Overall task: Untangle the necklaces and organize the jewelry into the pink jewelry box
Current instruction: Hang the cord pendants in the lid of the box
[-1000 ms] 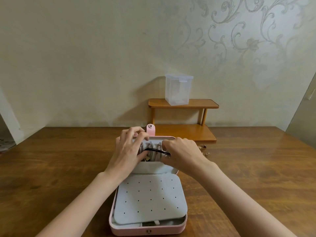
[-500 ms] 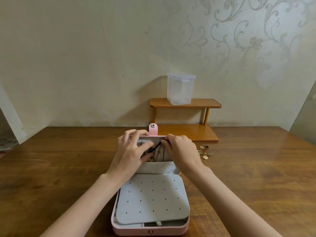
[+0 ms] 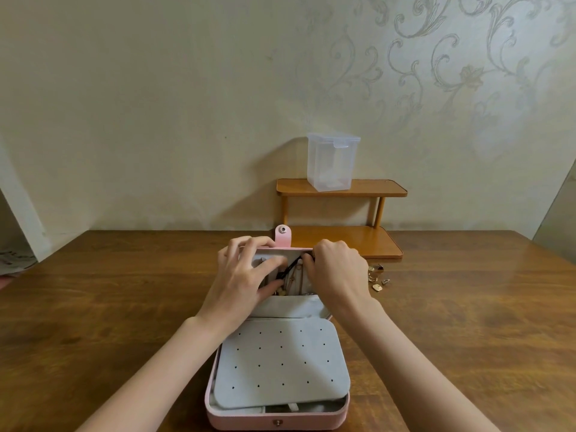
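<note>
The pink jewelry box [image 3: 274, 424] lies open on the wooden table, its raised lid facing me. A grey perforated earring panel [image 3: 280, 366] covers the base. A black cord necklace [image 3: 288, 270] stretches slantwise across the lid's inside, over thin chains hanging there. My left hand [image 3: 243, 282] grips the lid's upper left edge, with its thumb at the cord's lower end. My right hand [image 3: 338, 272] pinches the cord's upper end at the lid's top edge. Loose gold earrings [image 3: 377, 277] lie on the table right of the box.
A small two-tier wooden shelf [image 3: 341, 241] stands behind the box against the wall, with a clear plastic container [image 3: 332, 163] on its top tier. The pink snap tab [image 3: 283, 236] sticks up from the lid. Bare table stretches left and right.
My right hand has lifted the cord's end from mid-lid up to the lid's top edge. The left hand stays on the lid. The camera shifted slightly.
</note>
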### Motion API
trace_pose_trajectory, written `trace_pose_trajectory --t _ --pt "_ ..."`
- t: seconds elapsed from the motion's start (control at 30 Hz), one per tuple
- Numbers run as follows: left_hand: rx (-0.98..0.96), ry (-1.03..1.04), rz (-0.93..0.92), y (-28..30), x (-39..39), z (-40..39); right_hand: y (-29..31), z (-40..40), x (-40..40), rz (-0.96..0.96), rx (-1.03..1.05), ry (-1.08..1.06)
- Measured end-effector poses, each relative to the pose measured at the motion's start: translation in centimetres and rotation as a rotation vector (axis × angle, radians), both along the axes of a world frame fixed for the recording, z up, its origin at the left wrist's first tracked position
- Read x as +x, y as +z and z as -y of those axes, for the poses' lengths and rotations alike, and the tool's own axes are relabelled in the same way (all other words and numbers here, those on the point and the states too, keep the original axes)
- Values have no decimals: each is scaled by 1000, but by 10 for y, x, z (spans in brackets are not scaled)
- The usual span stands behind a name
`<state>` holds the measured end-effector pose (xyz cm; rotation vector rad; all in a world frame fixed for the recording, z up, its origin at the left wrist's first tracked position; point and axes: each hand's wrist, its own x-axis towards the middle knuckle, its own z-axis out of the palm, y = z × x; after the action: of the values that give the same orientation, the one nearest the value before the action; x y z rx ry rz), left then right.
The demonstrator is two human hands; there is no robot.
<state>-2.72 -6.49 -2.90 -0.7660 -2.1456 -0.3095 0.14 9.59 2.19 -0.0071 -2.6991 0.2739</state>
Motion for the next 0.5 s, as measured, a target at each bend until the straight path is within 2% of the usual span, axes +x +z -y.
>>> trace_pose_trajectory --t 0.17,0.33,0.5 --pt "-17 -3 -15 0 -2 1 -10 1 13 79 160 21" --pt "-11 6 -5 -1 1 0 -16 22 29 183 321 151" --pt "-7 5 -19 -1 2 -1 -7 35 32 178 402 204"
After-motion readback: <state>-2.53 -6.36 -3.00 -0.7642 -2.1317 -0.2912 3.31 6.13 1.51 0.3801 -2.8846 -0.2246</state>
